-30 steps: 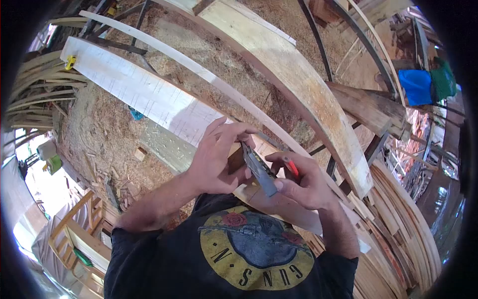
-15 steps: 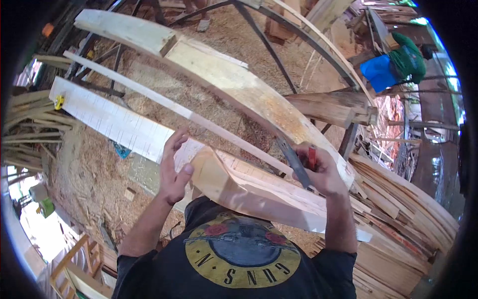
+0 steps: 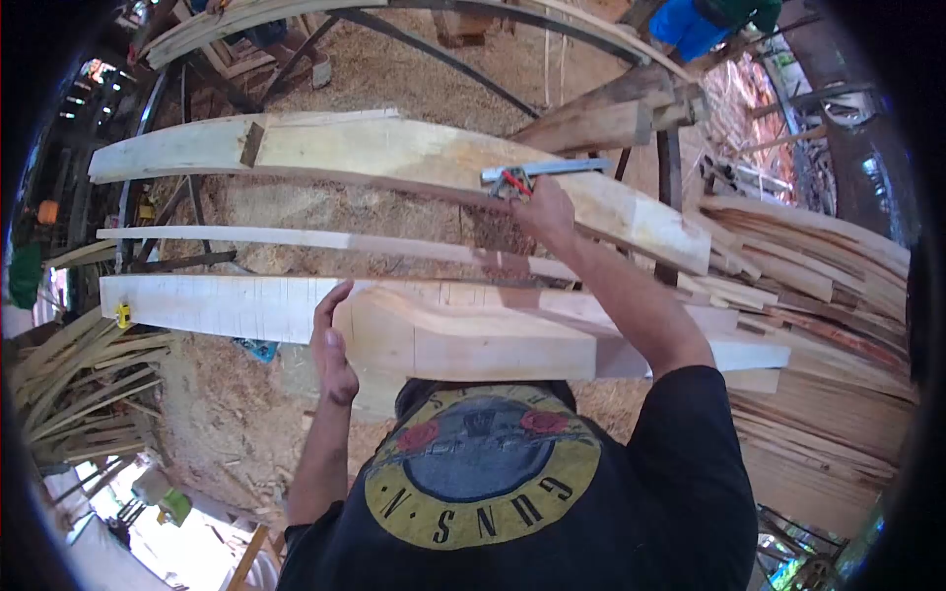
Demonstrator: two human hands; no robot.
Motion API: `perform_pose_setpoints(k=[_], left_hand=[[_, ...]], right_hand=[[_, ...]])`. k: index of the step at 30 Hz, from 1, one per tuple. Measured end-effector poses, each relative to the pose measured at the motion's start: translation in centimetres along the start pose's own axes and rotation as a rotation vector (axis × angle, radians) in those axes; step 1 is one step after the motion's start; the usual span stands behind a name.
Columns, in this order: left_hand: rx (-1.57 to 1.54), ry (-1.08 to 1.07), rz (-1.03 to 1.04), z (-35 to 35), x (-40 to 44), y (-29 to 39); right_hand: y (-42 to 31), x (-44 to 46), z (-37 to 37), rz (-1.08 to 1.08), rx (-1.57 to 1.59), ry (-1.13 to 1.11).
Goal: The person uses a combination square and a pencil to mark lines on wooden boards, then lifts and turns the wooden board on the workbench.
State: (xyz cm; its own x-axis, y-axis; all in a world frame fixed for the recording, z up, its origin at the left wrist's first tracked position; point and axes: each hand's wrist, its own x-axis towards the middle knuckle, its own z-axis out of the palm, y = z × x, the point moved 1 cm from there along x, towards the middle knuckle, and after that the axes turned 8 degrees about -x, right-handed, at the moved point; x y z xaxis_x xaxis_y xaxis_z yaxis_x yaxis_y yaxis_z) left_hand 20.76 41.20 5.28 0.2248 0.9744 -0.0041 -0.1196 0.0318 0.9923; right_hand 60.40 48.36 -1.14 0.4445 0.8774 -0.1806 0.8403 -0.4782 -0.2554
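Observation:
My left hand (image 3: 335, 345) is open, its fingers stretched out along the left end of a thick shaped wooden block (image 3: 473, 345). That block lies over a long pale board (image 3: 217, 303) with pencil lines across it. Over the curved timber (image 3: 394, 148) beyond, my right hand (image 3: 544, 209) is closed on a combination square (image 3: 552, 169) with a metal blade and dark head. A slim red thing (image 3: 514, 183), perhaps a pencil, shows at its fingers. The square rests on or just above the timber; I cannot tell which.
A narrow wooden strip (image 3: 325, 239) runs between the board and the curved timber. A yellow tape measure (image 3: 123, 315) sits at the board's left end. Stacked planks (image 3: 818, 394) lie at right, thin sticks (image 3: 89, 384) at left. A co-worker in blue shorts (image 3: 685, 25) is at upper right.
My right hand has moved away from my body with the square, from above the narrow strip to the curved timber. My left hand has come against the block's end. The view has turned.

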Motion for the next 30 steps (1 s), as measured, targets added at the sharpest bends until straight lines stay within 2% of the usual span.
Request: perform_pose_setpoints(k=[5,10,13,15,17,19,21,23,24,27,30], left_hand=[[-0.107,-0.002,-0.020,0.6,0.5,-1.4],[-0.116,-0.026,-0.044,0.5,0.8,-2.0],[-0.104,-0.047,-0.061,0.2,0.8,-1.8],[-0.123,-0.069,-0.074,0.2,1.0,-1.8],[-0.103,-0.102,-0.062,-0.7,1.0,-2.5],[-0.155,-0.099,-0.126,-1.2,1.0,-3.3],[-0.264,-0.112,-0.155,-1.2,1.1,-4.0],[-0.405,-0.191,-0.189,-1.5,0.9,-4.2],[-0.253,-0.180,-0.134,-0.9,0.8,-2.9],[-0.199,-0.177,-0.103,-2.6,1.2,-4.7],[-0.157,-0.194,-0.060,-2.3,1.2,-4.3]], right_hand=[[-1.8,1.2,0.0,0.097,-0.030,-0.094],[-1.0,1.0,-3.1,0.072,-0.136,-0.200],[2.3,0.5,-7.6,0.005,-0.012,-0.226],[5.8,-2.1,-12.0,0.041,0.326,-0.201],[11.5,-4.9,-15.1,0.010,0.576,0.052],[13.2,-10.8,-21.0,0.245,0.675,0.174],[16.1,-16.4,-23.5,0.307,0.746,0.431],[20.7,-21.3,-23.5,0.378,0.781,0.686],[23.1,-23.5,-23.4,0.430,0.734,0.759],[29.5,-28.8,-21.2,0.596,0.714,0.924],[33.7,-32.9,-20.3,0.730,0.904,1.017]])
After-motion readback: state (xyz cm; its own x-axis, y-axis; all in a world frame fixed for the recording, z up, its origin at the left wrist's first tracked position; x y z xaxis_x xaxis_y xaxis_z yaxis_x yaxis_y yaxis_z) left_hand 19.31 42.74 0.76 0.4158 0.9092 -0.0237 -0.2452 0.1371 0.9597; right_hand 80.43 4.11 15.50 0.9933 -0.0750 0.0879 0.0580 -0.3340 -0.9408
